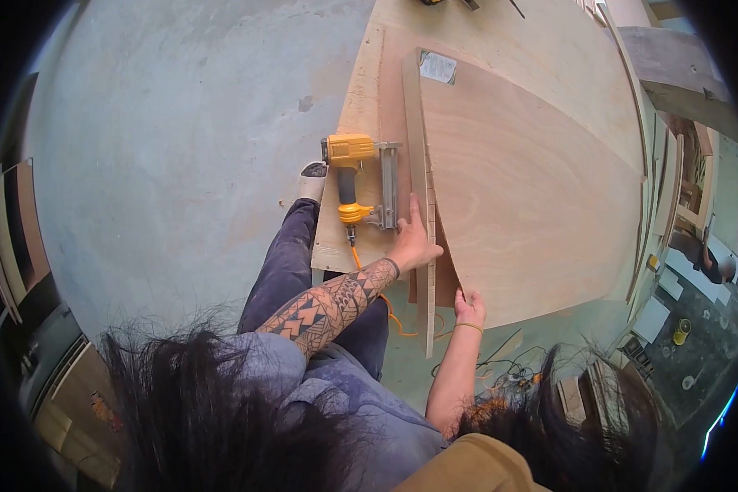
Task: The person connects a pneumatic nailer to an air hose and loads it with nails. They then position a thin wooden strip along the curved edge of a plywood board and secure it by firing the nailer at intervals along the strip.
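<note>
My left hand (416, 244), at the end of a tattooed forearm, grips a long narrow wooden strip (418, 156) with its index finger stretched along it. A thin plywood panel (533, 189) lies to the right of the strip, a paper label (439, 68) at its far corner. Near my hands the panel's edge stands apart from the strip, leaving a dark gap. Fingers upward, my right hand (469, 310) holds the panel's near edge; part of its grip is hidden. Left of the strip, a yellow-and-black nail gun (348, 176) lies on its side, held by neither hand.
Beneath lies a wooden work surface (361, 107); the strip's near end overhangs it. An orange air hose (398, 324) runs from the nail gun past my leg. Tangled cables (512, 369) lie on the floor. Another person (713, 266) is far right. Boards (25, 221) lean at left.
</note>
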`<state>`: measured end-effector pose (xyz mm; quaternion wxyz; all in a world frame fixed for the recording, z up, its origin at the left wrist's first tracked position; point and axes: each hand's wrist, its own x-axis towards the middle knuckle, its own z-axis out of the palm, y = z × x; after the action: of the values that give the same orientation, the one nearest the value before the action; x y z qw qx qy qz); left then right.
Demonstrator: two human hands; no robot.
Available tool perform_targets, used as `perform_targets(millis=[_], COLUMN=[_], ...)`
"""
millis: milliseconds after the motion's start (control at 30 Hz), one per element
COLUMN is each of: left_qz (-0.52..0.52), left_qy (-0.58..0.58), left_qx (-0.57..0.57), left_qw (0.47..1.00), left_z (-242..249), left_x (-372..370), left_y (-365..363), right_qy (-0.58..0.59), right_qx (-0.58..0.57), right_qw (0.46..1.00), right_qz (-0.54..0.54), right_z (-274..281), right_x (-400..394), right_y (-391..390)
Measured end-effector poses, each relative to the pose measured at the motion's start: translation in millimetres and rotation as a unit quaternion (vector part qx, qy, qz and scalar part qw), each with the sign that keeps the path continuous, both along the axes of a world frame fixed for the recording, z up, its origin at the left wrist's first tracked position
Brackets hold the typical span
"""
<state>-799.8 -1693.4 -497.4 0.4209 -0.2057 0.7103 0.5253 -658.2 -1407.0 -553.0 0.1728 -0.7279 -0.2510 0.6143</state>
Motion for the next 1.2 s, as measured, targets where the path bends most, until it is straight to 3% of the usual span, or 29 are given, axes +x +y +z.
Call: perform_targets(millis=[833, 933, 1200], left_qz=[0.007, 0.008, 0.013], left_qy=[0.039, 0.041, 0.044], left_qx=[0.015, 0.021, 0.02], left_qw=[0.999, 0.999, 0.999], left_z=[-10.6, -8.1, -2.3], left_x=[12.7, 12.2, 10.2], left_y=[0.6, 0.5, 2.2], right_qy=[0.057, 0.015, 0.004], right_qx=[-0.001, 0.039, 0.033], right_qw=[0.998, 0.999, 0.999], right_qz=[-0.014, 0.031, 0.023], right_z=[-19.5, -12.7, -16.8], right_x=[7.2, 1.5, 3.9], right_y=[-11.8, -19.6, -14.8])
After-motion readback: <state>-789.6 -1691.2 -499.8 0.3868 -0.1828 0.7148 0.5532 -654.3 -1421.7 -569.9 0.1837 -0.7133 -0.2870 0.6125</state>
